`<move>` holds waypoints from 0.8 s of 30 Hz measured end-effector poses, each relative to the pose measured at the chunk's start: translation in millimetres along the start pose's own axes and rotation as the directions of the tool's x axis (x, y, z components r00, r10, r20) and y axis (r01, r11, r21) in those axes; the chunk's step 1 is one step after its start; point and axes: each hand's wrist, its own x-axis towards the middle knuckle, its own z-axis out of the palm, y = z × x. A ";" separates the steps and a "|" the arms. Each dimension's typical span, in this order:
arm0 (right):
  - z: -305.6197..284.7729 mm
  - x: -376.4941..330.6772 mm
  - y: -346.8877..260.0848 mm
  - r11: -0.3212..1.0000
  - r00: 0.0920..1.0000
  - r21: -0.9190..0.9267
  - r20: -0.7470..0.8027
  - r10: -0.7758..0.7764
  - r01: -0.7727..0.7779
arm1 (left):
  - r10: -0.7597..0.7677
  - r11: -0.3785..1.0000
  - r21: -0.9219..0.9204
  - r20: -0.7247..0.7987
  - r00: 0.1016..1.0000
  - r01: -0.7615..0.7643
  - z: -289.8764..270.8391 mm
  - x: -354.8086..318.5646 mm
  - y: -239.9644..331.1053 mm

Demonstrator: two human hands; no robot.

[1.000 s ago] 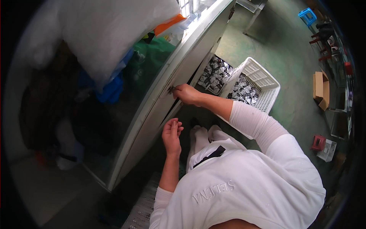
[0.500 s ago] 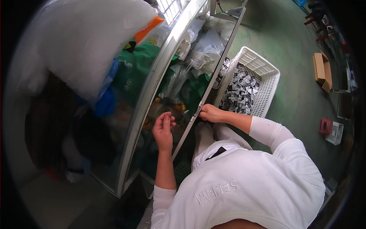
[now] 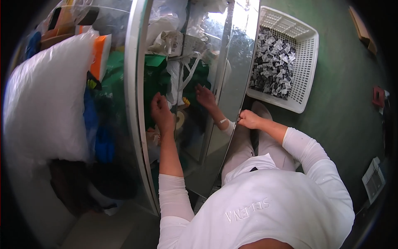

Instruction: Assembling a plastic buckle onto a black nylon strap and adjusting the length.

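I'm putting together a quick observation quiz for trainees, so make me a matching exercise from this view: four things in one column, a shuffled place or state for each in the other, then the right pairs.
Things
1. Left hand
2. Right hand
3. White basket
4. Puffy bag

Places and states
A. At the edge of the reflective door
B. Bulging, at the far left of the picture
C. Raised in front of green plastic
D. On the green floor, holding small packets

Right pairs: 1-C, 2-A, 3-D, 4-B
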 end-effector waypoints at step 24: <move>-34.0 -40.9 38.0 0.985 0.940 -0.165 -0.328 -0.094 0.041 | -0.442 0.788 -0.569 -0.257 0.859 0.235 -41.5 140.0 -47.4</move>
